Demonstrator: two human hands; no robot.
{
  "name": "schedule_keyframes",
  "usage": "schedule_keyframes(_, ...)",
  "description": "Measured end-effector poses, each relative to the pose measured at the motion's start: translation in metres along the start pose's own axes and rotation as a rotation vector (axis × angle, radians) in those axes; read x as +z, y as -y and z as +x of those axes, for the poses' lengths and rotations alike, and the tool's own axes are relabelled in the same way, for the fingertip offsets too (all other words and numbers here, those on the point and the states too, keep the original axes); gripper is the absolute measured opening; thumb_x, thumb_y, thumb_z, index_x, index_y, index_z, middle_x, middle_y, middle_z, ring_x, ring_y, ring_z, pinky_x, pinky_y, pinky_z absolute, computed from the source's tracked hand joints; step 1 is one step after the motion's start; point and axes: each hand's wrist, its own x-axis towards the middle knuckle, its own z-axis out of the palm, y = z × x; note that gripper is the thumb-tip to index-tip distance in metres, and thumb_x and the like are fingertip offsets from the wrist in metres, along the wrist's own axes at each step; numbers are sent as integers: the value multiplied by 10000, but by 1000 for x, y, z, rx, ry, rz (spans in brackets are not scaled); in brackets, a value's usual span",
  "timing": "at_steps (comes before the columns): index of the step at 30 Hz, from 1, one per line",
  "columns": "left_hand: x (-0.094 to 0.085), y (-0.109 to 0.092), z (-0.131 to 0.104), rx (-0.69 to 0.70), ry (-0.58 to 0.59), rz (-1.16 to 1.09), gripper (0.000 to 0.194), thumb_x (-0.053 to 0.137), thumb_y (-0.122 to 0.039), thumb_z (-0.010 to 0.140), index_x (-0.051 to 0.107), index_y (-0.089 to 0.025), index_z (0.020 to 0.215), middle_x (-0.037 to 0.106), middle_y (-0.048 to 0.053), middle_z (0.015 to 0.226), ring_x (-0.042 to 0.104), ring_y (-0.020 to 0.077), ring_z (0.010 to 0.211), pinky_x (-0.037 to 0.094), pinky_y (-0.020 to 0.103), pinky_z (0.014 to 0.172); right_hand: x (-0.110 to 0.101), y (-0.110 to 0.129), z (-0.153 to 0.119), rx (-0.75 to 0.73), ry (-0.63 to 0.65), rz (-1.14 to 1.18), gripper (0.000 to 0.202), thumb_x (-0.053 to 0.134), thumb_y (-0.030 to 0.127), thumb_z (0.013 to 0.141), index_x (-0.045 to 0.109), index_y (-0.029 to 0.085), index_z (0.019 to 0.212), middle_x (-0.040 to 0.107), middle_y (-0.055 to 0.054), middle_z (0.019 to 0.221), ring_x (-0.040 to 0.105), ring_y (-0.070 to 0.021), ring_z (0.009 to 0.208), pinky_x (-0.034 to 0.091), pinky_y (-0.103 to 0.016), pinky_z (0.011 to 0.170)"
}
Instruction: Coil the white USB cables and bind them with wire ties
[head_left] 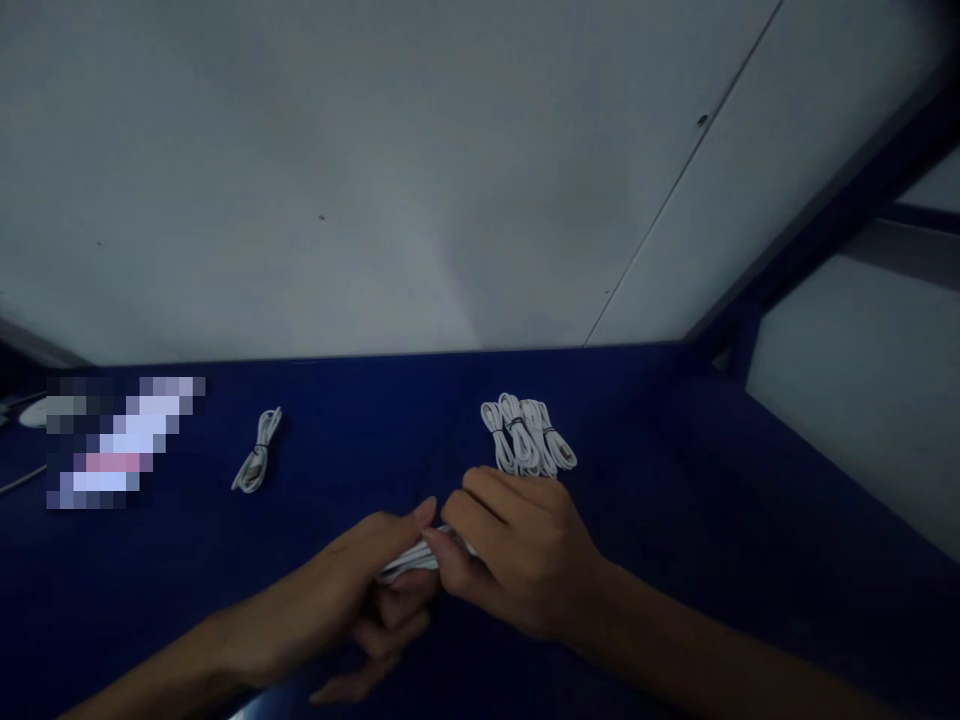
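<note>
Both hands are closed on one bundle of white cable (pixel 411 562), held just above or on the blue surface (pixel 322 430); which of the two cannot be told. The left hand (pixel 358 570) pinches the bundle's left part between the thumb and the fingers curled beneath, while the right hand (pixel 517 550) grips its other end, covering much of it with bent fingers. The bundle looks light and fairly soft, a few parallel strands that would bend easily yet spring apart if let loose, so the middle is likely the best place to take hold, with the strands squeezed together. The smooth coating may slide a little under the fingers, and the plugs and their joints with the cable probably deserve gentler handling than the loops. Just beyond the right hand lies a cluster of tied white cables (pixel 527 437), side by side and partly overlapping, each pinched at its waist by a dark tie. A single tied cable (pixel 258 452) lies apart to the left, its narrow waist offering a firm, compact grip. Whether the held bundle has a tie is hidden by the fingers.
</note>
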Motion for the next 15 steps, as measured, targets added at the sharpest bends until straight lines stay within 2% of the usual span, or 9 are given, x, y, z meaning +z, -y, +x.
schedule_keyframes(4,0,3,2,32,-77,72,607,414,-646,1109,558,-203,720,344,-73,586,265,85,412,310,190,353,3,3,-2,23,-8,-19,372,580,111,1043,662,138,681,547,35,585,452,-90,497,352,-264,455)
schedule_keyframes(7,5,4,3,109,-245,141,552,475,-676,1083,666,-203,872,388,-72,635,314,96,450,353,195,382,3,3,-5,102,32,-56,416,584,119,1053,631,141,640,527,38,577,444,-85,496,358,-265,465)
schedule_keyframes(10,12,5,3,166,-364,244,559,493,-747,1052,640,-222,930,425,-69,626,372,114,495,366,196,422,3,2,-7,166,69,-50,436,566,128,1069,623,143,637,509,43,576,429,-83,500,355,-265,475)
schedule_keyframes(12,13,7,2,138,-374,254,556,483,-747,1060,628,-224,943,412,-75,609,370,114,503,362,196,440,1,1,-6,160,81,-28,441,546,130,1078,624,143,644,507,39,587,423,-87,510,352,-267,479)
schedule_keyframes(15,10,10,3,88,-359,147,526,504,-738,1058,612,-230,976,403,-86,602,350,106,478,348,193,425,-1,0,-5,86,65,-22,381,554,146,1068,676,132,708,553,15,631,452,-103,540,354,-271,483)
